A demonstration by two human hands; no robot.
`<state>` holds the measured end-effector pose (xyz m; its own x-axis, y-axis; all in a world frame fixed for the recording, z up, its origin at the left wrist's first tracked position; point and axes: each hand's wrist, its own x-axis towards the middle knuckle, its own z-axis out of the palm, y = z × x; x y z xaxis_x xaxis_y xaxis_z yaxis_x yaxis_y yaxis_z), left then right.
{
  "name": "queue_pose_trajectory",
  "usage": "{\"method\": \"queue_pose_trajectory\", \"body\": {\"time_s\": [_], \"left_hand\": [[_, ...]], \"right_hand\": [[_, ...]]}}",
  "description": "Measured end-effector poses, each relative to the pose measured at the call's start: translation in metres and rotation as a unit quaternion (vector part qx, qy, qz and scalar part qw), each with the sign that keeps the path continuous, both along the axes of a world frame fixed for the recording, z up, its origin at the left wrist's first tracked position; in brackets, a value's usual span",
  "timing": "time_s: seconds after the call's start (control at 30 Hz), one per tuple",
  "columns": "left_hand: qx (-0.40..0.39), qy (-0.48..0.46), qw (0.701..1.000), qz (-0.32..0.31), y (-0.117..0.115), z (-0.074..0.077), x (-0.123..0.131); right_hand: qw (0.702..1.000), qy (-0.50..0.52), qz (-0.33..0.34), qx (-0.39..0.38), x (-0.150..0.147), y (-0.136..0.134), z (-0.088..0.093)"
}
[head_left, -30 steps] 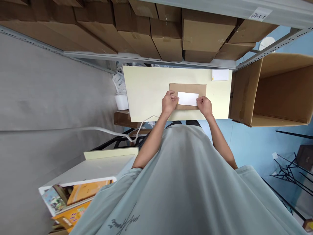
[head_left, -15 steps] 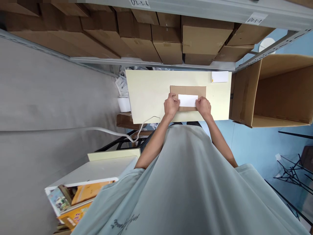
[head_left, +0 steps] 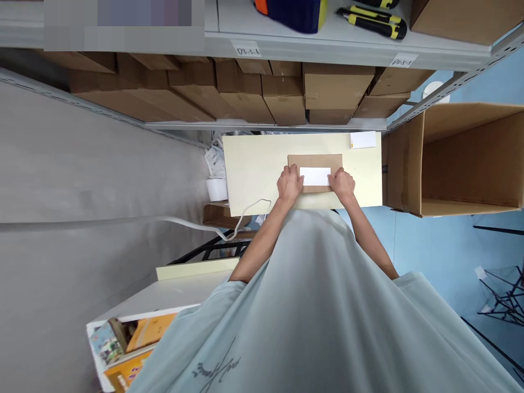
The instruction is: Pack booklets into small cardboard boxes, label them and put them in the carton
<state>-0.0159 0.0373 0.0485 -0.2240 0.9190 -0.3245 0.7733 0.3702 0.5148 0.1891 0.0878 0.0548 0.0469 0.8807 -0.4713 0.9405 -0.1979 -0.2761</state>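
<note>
A flat brown cardboard package [head_left: 315,160] lies on a pale yellow table [head_left: 254,164]. A white label [head_left: 315,176] sits on top of the package. My left hand [head_left: 290,184] presses on the label's left end, fingers curled down onto it. My right hand [head_left: 342,184] presses on the label's right end in the same way. Both hands rest on the package's near edge.
A small white card [head_left: 363,140] lies at the table's far right corner. A large open cardboard box [head_left: 462,158] stands to the right. Shelves behind hold several brown cartons [head_left: 286,93]; utility knives [head_left: 372,19] lie on the upper shelf. A white cable [head_left: 245,210] hangs at the table's near left.
The view has tilted upward, showing the upper shelf. My hands have stayed on the two ends of the label, drawing slightly closer together.
</note>
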Motion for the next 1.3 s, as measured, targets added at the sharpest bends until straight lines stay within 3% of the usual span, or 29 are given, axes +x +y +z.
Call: {"method": "queue_pose_trajectory", "body": {"time_s": [0.17,0.3,0.47,0.7,0.77,0.87,0.97,1.17,1.3], "left_hand": [[0.096,-0.025,0.984,-0.149,-0.014,-0.012,0.013],[0.084,0.0,0.973,-0.214,-0.021,-0.032,0.022],[0.073,0.013,0.971,-0.226,-0.028,-0.046,0.009],[0.058,0.051,0.982,-0.172,-0.045,-0.046,-0.001],[0.057,0.052,0.982,-0.172,-0.048,-0.044,0.007],[0.061,0.032,0.968,-0.24,-0.053,-0.042,0.015],[0.057,0.025,0.956,-0.286,-0.06,-0.041,0.008],[0.062,0.04,0.963,-0.26,-0.074,-0.04,-0.019],[0.074,0.022,0.963,-0.258,-0.055,-0.04,-0.007]], "right_hand": [[0.982,0.036,0.13,0.129,-0.01,-0.025,-0.006],[0.962,0.04,0.231,0.141,-0.025,-0.041,-0.027],[0.963,0.008,0.233,0.136,-0.009,-0.042,-0.047],[0.972,-0.027,0.172,0.158,0.01,-0.039,-0.047],[0.969,-0.024,0.184,0.162,0.002,-0.042,-0.046],[0.954,0.003,0.258,0.15,-0.011,-0.051,-0.046],[0.941,0.023,0.313,0.129,-0.006,-0.061,-0.047],[0.951,0.008,0.28,0.132,0.028,-0.07,-0.046],[0.948,0.014,0.286,0.137,0.013,-0.064,-0.047]]}}
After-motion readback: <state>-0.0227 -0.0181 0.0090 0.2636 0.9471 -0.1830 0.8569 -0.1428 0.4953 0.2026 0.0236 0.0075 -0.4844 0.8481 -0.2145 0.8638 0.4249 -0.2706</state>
